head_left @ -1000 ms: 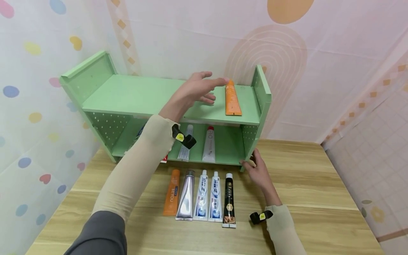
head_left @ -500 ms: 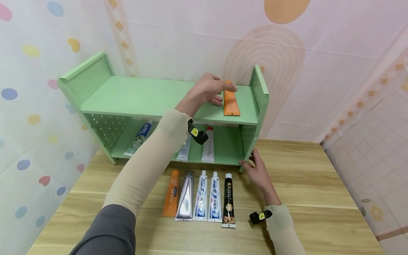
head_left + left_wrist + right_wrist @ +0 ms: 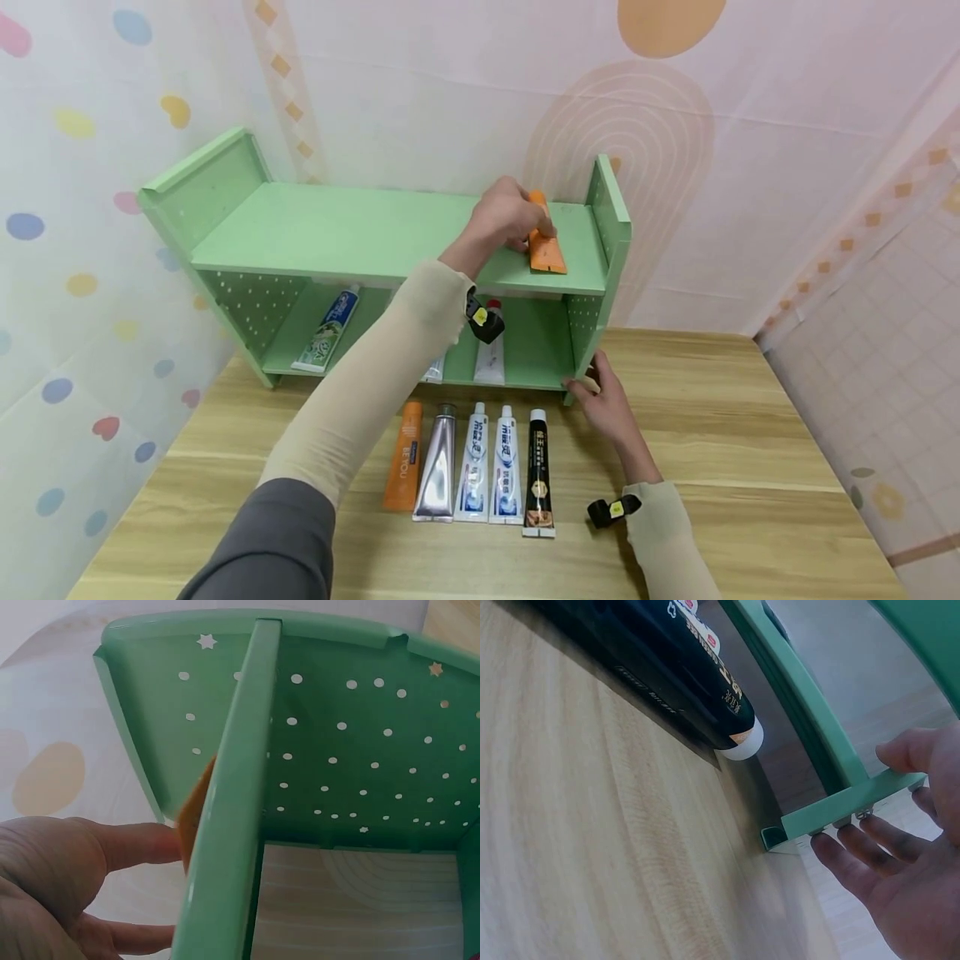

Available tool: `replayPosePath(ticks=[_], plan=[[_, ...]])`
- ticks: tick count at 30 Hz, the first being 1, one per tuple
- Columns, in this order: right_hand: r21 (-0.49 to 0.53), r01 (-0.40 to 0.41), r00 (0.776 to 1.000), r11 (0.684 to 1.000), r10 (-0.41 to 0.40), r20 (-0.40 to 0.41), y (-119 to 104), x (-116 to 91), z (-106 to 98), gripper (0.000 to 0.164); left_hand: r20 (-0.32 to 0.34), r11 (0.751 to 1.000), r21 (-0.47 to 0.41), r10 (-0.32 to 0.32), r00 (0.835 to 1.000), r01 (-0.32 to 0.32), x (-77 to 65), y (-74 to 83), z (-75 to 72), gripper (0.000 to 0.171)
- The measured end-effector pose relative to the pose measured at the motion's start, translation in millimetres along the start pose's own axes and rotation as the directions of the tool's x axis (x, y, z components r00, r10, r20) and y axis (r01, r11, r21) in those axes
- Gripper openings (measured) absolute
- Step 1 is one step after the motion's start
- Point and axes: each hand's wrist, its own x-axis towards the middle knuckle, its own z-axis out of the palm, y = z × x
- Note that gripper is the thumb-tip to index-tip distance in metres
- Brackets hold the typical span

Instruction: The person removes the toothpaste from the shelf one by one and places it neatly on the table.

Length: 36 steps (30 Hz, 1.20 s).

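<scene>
On the upper board of a green two-tier shelf lies an orange squeeze tube, cap end toward the wall. My left hand pinches it, thumb over its near face and fingers at its left side. From the left wrist view, the thumb meets an edge of the orange tube behind the board's front edge; most of the tube is hidden there. Low on the shelf's right side, my right hand grips the side panel, with the thumb on one face and fingertips on the other.
In front of the shelf lies a row of tubes: orange, silver, two white-and-blue toothpastes and a black one. The lower tier holds a blue-green toothpaste and a red-capped tube. A patterned cloth wall stands behind.
My left hand has moved right and closed its thumb and fingers on the orange tube on the upper board. My right hand stays on the side panel.
</scene>
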Motion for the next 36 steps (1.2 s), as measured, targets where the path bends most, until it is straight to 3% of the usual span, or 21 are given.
replayPosePath(ticks=[11, 19, 22, 27, 32, 36], plan=[[-0.003, 0.003, 1.000, 1.000, -0.003, -0.005, 3.3, -0.3, -0.3, 0.067, -0.025, 0.999, -0.031, 0.024, 0.999, -0.025, 5.6, -1.2, 7.2, 0.040], [-0.006, -0.001, 1.000, 1.000, 0.001, -0.010, 1.2, 0.3, 2.1, 0.068, 0.039, 0.992, -0.124, 0.023, 0.999, -0.018, 9.2, -4.6, 5.0, 0.032], [-0.005, 0.000, 1.000, 1.000, 0.000, -0.008, 1.6, 0.8, 2.5, 0.068, 0.068, 0.983, -0.180, 0.032, 0.997, -0.020, 11.1, -8.3, 2.5, 0.042], [-0.012, 0.008, 1.000, 1.000, -0.008, -0.002, 2.8, 1.3, 2.2, 0.066, 0.087, 0.948, -0.316, 0.076, 0.993, -0.045, 11.9, -15.2, 1.3, 0.066], [-0.013, 0.011, 1.000, 1.000, -0.011, 0.002, 1.7, 0.6, 2.3, 0.067, 0.043, 0.898, -0.430, 0.116, 0.992, -0.087, 7.7, -23.0, 2.5, 0.066], [-0.013, 0.009, 1.000, 1.000, -0.009, 0.004, 0.7, 0.4, 2.2, 0.067, -0.002, 0.845, -0.512, 0.178, 0.984, -0.154, 0.8, -29.5, 3.1, 0.065]])
